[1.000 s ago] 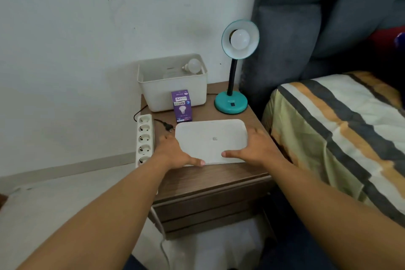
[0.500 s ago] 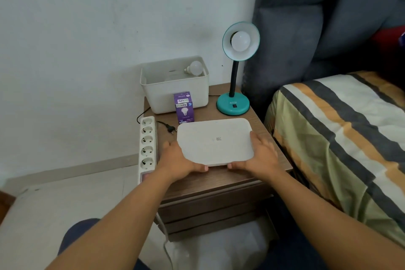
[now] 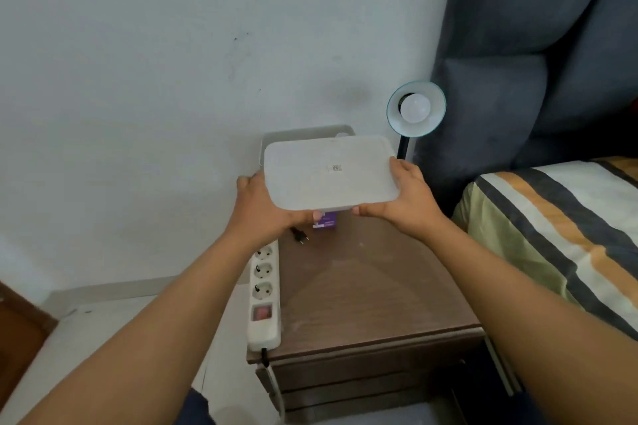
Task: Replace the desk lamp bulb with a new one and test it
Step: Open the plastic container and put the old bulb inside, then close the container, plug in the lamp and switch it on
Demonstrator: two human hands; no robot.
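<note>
1. From the head camera, both hands hold a flat white lid (image 3: 329, 176) in the air, tilted toward the person, above the back of the wooden tabletop (image 3: 373, 286).
2. The left hand (image 3: 266, 210) is closed on the lid's left edge, with its fingers curled underneath and the thumb along the near rim.
3. The right hand (image 3: 409, 200) is closed on the lid's right edge in the same way, with the thumb along the near rim.
4. Behind the lid, only the back rim of a white bin (image 3: 307, 130) shows, against the wall.
5. A small purple bulb box (image 3: 326, 220) peeks out just under the lid's near edge, standing on the tabletop.
6. The desk lamp (image 3: 416, 109) stands at the back right corner, beside the grey headboard (image 3: 538, 45). Its teal-rimmed shade faces the camera, and a white bulb (image 3: 416, 108) sits in the socket.
7. A loose black plug (image 3: 299, 236) lies on the tabletop near the left hand.
8. A white power strip (image 3: 264, 290) runs along the tabletop's left edge, with a red switch at its near end.
9. A striped bed (image 3: 559, 235) sits to the right of the tabletop.
</note>
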